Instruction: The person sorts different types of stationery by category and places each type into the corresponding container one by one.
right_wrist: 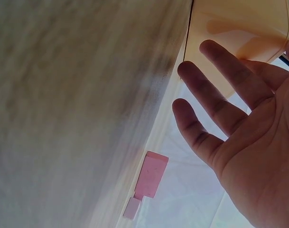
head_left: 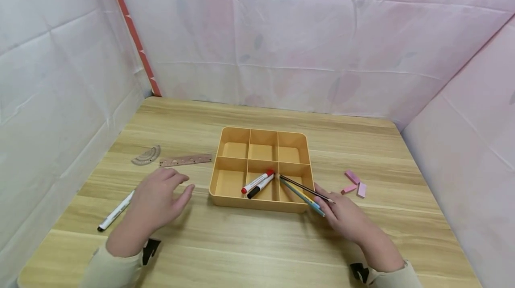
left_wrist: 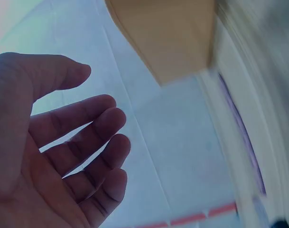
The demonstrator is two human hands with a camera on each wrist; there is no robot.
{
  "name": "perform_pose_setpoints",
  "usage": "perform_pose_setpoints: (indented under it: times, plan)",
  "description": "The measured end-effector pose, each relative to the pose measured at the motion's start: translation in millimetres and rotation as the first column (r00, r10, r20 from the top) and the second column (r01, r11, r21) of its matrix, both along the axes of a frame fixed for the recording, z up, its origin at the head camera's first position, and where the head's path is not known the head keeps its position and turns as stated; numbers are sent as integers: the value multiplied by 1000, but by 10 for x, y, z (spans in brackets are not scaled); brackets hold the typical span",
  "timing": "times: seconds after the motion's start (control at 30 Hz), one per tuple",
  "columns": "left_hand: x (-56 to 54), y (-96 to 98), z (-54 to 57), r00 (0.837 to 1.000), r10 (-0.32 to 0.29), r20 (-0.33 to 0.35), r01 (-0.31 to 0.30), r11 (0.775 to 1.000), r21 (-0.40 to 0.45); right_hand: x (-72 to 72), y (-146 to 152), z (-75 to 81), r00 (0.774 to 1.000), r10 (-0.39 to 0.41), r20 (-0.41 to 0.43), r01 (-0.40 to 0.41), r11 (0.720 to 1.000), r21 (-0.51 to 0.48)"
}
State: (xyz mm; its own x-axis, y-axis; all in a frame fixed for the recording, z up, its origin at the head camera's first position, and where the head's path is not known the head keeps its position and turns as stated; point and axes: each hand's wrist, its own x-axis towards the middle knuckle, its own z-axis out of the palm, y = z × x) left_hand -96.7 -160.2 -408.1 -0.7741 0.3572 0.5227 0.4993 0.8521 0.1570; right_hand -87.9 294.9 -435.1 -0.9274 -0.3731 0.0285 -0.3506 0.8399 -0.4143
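My right hand (head_left: 348, 218) pinches a bundle of slim pencils (head_left: 303, 197), black, yellow and blue, between thumb and forefinger. They slant over the right front corner of an orange-yellow divided box (head_left: 257, 204), their far ends above its front right compartment. In the right wrist view the other fingers (right_wrist: 213, 102) spread out beside the box wall. A red-capped marker (head_left: 256, 182) and a black-capped marker (head_left: 263, 185) lie in the front middle compartment. Left of the box my left hand (head_left: 158, 198) hovers with nothing in it, its fingers loosely bent, near a white marker (head_left: 116, 211).
A clear ruler (head_left: 186, 159) and a protractor (head_left: 146, 155) lie on the wooden table (head_left: 257, 247) behind the left hand. Three pink erasers (head_left: 352, 176) lie right of the box. Pale cloth walls (head_left: 289, 46) stand around the back and sides.
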Motion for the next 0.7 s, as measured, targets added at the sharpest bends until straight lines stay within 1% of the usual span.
perform_pose_setpoints:
  times: [0.07,0.17,0.33,0.43,0.63,0.7]
  plan:
    - [26,-85,-6,999,41,18,-41,999,12,2,4,7,1000,0,0,0,1000,-2]
    - [66,-187,-29,994,91,61,-92,996,4,6,8,7,1000,2,-1,-2,1000,2]
    - [142,-302,-93,986,123,113,-123,992,-7,5,14,-3,1000,7,-6,-7,1000,-2]
    - [197,-370,-141,978,150,143,-149,989,-15,-3,18,-2,1000,12,-16,-12,1000,0]
    - [300,-549,-244,958,213,190,-211,977,-27,-15,25,-22,1000,17,-24,-17,1000,4]
    - [337,-623,-275,946,242,215,-239,970,-41,-17,26,-28,999,21,-25,-21,1000,4]
